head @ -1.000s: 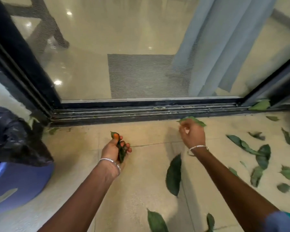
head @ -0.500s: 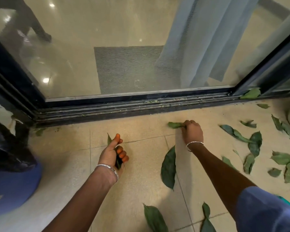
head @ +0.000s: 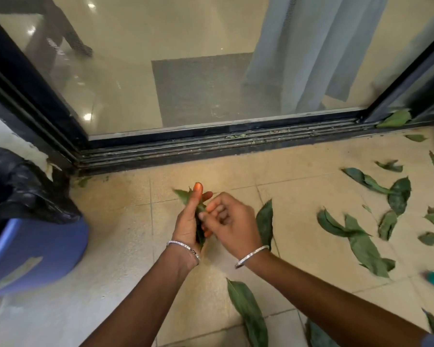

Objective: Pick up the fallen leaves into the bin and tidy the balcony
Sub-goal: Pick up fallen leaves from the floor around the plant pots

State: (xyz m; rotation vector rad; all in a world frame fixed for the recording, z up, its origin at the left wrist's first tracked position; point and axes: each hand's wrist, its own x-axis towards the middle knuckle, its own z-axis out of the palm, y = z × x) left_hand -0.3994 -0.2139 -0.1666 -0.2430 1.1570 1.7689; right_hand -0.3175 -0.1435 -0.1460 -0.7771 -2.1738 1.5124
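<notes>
Leaves (head: 184,196) are clasped in left hand (head: 186,226) and touched by curled right hand (head: 232,221), its grip unclear; blue bin (head: 35,254), lower left, contents hidden.

There is just one camera. It sits on the person's head and looks forward and down at the balcony floor (head: 115,246), which is near. It faces the glass door (head: 186,71) at the floor's far edge. The wide view bends things at the sides.
</notes>
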